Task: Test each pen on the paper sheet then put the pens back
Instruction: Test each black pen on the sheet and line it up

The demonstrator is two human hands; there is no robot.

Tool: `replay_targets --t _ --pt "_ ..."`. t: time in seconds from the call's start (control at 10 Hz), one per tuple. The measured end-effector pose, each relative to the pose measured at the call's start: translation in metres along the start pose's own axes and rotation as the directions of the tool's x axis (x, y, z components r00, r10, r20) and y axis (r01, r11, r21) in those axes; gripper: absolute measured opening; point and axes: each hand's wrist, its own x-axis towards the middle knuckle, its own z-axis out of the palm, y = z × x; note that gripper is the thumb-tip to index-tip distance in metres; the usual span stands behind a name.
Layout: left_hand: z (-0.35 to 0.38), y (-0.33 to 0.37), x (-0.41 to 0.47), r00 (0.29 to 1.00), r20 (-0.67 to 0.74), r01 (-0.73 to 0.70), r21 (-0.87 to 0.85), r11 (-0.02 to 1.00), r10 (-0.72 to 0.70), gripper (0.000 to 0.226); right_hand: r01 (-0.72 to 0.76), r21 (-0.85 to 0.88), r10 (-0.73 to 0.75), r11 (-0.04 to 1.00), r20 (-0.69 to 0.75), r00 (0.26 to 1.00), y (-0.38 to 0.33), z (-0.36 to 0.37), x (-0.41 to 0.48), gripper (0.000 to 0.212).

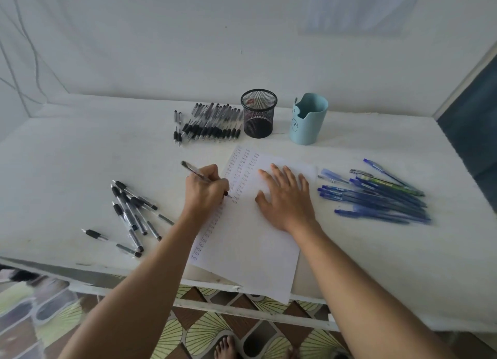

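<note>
One pen (192, 170) in the left grip (205, 191), one sheet (250, 237), two cups (258, 116) (309, 121).

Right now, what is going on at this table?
A person is testing pens. The left hand grips a black pen and writes on the paper sheet, already lined with small words. The right hand lies flat on the sheet. Loose black pens lie at the left, blue pens at the right; a mesh cup and a blue cup stand behind.

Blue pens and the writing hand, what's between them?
In the head view, the right hand lies flat on the paper sheet between the blue pens and the left hand, which grips a pen.
</note>
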Motion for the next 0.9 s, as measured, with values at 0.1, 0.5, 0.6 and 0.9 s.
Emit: replay_targets --t 0.1,0.5,0.6,0.9 --pt "0.0007 -0.002 0.0009 0.999 0.029 -0.042 0.065 0.997 0.041 0.032 -0.001 0.008 0.001 1.0 0.005 1.0 0.0004 -0.0005 0.0002 0.061" --pt "0.0034 0.0004 0.0001 0.994 0.071 -0.099 0.165 0.981 0.088 0.037 0.004 -0.001 -0.004 1.0 0.013 1.0 0.0007 -0.0007 0.0007 0.065" --pt "0.0031 -0.0011 0.0004 0.994 0.06 -0.104 0.156 0.982 0.095 0.036 0.003 0.008 -0.003 1.0 0.014 1.0 0.0011 -0.0005 0.0004 0.061" --pt "0.0045 -0.001 -0.0004 0.989 0.085 -0.133 0.163 0.978 0.12 0.035 -0.004 0.008 0.004 1.0 0.019 1.0 -0.0002 -0.0023 0.0 0.072"
